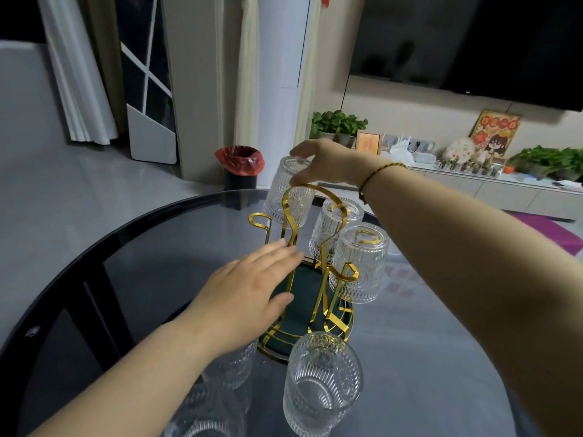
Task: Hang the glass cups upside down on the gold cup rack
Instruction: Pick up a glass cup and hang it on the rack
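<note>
The gold cup rack (318,298) stands on a dark green round base in the middle of the glass table (441,342). Two ribbed glass cups hang upside down on its right side, one at the back (334,228) and one nearer (359,263). My right hand (328,162) grips the bottom of a third upside-down cup (288,192) at the rack's back left, above an empty gold hook (260,220). My left hand (252,291) hovers flat with its fingers apart, against the rack's left side. Another cup (321,383) stands upright in front of the rack, with further cups (230,364) under my left forearm.
A bin with a red bag (239,167) stands on the floor beyond the table. A low white cabinet (492,184) with plants and ornaments runs along the right wall under a dark television (473,39).
</note>
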